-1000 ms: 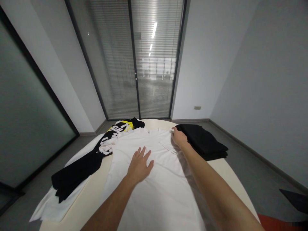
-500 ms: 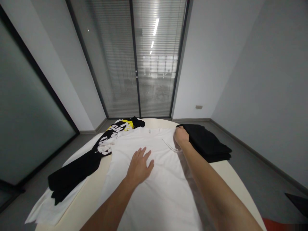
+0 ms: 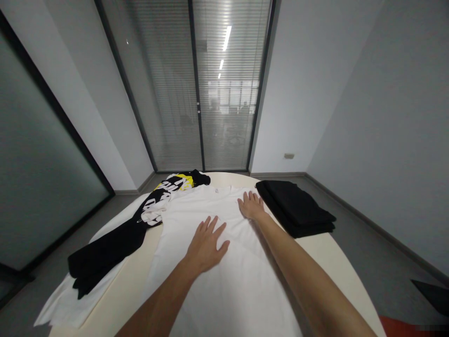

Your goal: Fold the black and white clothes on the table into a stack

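The shirt [image 3: 242, 281] lies spread flat on the surface [image 3: 336, 262] under both hands. The left hand [image 3: 206, 245] presses its middle and the right hand [image 3: 250, 207] its far part, fingers [image 3: 214, 225] splayed wide and holding nothing. A black stack [image 3: 294, 206] sits just to the right, a printed garment [image 3: 115, 238] to the left.

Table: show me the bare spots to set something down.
Bare table shows near-right, between the white T-shirt, the folded black stack and the rim. A narrower strip separates shirt and black printed garment. Crowded: centre, where left hand and right hand lie flat.

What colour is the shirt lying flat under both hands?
The shirt is plain white; the head view shows it.
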A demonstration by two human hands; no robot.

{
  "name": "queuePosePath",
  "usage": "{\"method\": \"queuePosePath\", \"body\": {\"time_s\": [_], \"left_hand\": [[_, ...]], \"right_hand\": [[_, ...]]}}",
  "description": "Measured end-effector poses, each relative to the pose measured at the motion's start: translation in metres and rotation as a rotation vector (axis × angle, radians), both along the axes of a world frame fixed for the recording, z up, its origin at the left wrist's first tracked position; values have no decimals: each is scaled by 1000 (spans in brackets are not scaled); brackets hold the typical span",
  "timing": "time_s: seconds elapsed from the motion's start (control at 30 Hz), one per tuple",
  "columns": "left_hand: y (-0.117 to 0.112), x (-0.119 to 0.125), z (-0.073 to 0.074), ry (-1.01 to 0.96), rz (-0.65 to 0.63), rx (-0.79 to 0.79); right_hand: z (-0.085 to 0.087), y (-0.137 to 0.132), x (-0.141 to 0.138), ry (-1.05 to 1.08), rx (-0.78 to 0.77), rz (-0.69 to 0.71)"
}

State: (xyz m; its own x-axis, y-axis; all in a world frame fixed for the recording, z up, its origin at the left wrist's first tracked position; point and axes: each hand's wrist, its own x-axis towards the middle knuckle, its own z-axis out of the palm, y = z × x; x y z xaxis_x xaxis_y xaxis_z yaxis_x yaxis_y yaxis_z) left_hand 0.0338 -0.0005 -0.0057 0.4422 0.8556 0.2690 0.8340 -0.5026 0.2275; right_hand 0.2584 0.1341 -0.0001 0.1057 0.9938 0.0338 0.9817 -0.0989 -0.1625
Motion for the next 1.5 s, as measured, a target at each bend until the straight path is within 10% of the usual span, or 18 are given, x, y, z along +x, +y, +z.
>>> {"method": "queuePosePath", "body": {"time_s": [0.63, 0.87, 1.5], "left_hand": [[-18, 2, 11, 16, -49, 39], [-64, 17, 31, 36, -572, -123], [-119, 49, 39, -38, -884, -211]], "right_hand": [[6, -38, 54, 244, 107, 514], [11, -58, 55, 112, -67, 453], [17, -66, 48, 37, 58, 424]]}}
